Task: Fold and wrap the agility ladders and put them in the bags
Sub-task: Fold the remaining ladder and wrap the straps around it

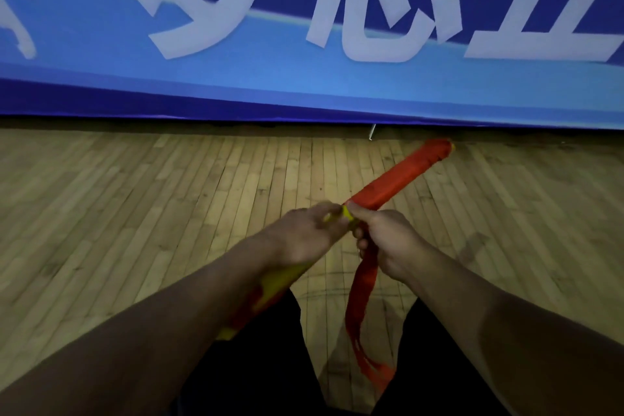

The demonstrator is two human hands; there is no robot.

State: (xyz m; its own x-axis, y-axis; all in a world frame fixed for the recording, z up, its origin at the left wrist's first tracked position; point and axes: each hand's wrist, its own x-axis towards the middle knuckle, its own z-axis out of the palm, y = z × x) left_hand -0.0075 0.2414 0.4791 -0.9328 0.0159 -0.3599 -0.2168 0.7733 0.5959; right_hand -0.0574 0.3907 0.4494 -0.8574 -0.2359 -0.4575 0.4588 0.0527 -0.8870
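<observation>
Holding the ladder point(398, 176) bundle over the floor point(135, 213): left hand point(304, 236) clenched round the yellow rungs, right hand point(388, 243) pinching the red strap point(361, 294). Slack in that pinch would likely loosen the wraps; the dangling tail may snag.

Dim indoor light, motion blur on hands point(347, 240), wide-angle bending at edges, soft floor point(135, 199) shadows

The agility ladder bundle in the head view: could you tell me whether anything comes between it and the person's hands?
Nothing visible does. The left hand and right hand both already grip the agility ladder bundle, with its red strap hanging below the right hand. No bag is in view.
</observation>
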